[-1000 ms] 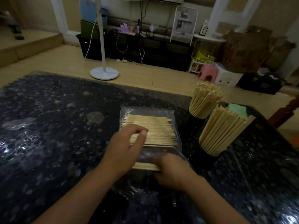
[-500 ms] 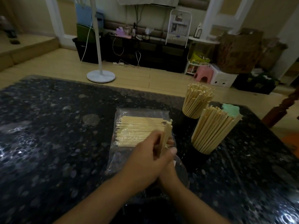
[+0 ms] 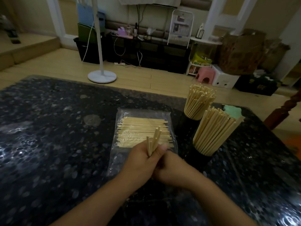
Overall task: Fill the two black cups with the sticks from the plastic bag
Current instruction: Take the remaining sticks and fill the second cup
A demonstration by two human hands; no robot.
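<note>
step in hand: a small bunch of sticks (image 3: 154, 141) was out of the plastic bag (image 3: 143, 132) and being gathered between the two hands, above the near end of the bag. left hand (image 3: 140, 162) had its fingers and thumb curled round the lower part of the bunch, gripping it. right hand (image 3: 172, 170) sat tight against the left from the right side and partly behind it; couldn't tell whether its fingers were on the sticks or just backing up the left hand.

orientation: held bunch stood near upright, long axis running away from the person, free ends pointing up and slightly right, tips uneven. rest of the sticks lay flat in the bag on the worktop (image 3: 48, 136), long axis left-right, at roughly a right angle to the held bunch.

cups: far black cup (image 3: 182, 121) and near black cup (image 3: 200, 154) stood right of the bag, close to each other. both already packed; sticks in them fanned out, leaning up and to the right. cup bodies hard to make out against the dark worktop.

progress, judged: late, but a good layer remained in the bag.

next move would call for: squaring the ends, carrying the bunch right, lining its axis up with the lean of the sticks already in a cup, then feeding it into a gap. little room left in either cup, so a jammed or skewed insert could tip a cup or push sticks out.
</note>
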